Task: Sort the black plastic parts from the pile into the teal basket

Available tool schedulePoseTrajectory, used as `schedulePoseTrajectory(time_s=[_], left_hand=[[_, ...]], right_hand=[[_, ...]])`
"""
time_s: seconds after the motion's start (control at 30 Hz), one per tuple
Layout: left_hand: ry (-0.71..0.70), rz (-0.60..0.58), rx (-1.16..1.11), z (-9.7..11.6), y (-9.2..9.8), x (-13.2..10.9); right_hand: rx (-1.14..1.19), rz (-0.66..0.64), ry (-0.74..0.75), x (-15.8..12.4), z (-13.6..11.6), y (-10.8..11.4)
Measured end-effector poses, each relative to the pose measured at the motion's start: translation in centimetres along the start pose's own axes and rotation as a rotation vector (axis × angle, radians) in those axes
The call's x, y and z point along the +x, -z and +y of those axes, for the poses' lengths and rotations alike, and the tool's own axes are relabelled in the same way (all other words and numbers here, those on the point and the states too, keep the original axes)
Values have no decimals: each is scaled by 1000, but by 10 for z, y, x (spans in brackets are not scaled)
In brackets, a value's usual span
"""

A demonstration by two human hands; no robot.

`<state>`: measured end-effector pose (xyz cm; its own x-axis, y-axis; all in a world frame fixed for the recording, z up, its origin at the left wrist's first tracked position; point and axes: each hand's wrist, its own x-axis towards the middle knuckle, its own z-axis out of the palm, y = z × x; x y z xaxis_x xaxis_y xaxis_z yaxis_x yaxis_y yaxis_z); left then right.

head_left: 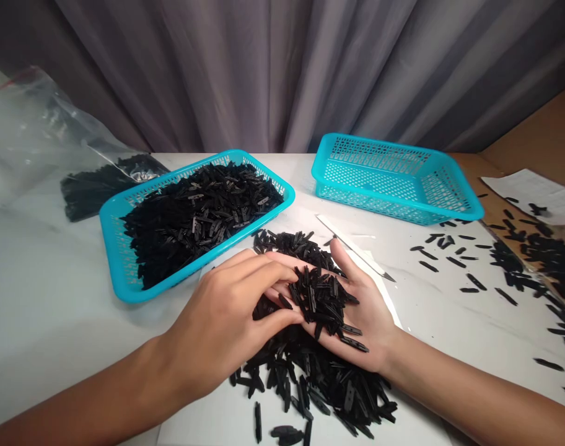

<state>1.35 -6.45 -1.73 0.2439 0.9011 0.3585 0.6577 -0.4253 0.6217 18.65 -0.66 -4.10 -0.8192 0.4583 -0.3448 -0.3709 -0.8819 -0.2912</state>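
Note:
Palm up, my right hand (366,310) lies open beneath a heap of small black plastic pieces (322,300). My left hand (236,310) reaches over its fingers from the left, thumb and fingertips closed at the heap's left edge around some of the pieces. More black pieces (352,396) are piled on white paper (208,409) below and behind both hands. A blue basket (124,279) full of the same pieces stands to the upper left of my left hand.
Another blue basket (370,197), with nothing in it, stands at the back right. White tweezers (352,246) lie before it. Loose pieces (456,261) are scattered at right. A clear bag (64,136) of black pieces lies at left, a curtain (264,74) behind.

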Motion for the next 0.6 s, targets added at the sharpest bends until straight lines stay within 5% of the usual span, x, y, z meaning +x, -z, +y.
schedulePoseTrajectory(time_s=[0.3,0.6], left_hand=[[-93,50,-47,-6,-7,-3],[-436,-47,81,-20,-7,-2]], right_hand=[[-36,-2,14,1,0,-2],[-58,10,4,0,-2,-5]])
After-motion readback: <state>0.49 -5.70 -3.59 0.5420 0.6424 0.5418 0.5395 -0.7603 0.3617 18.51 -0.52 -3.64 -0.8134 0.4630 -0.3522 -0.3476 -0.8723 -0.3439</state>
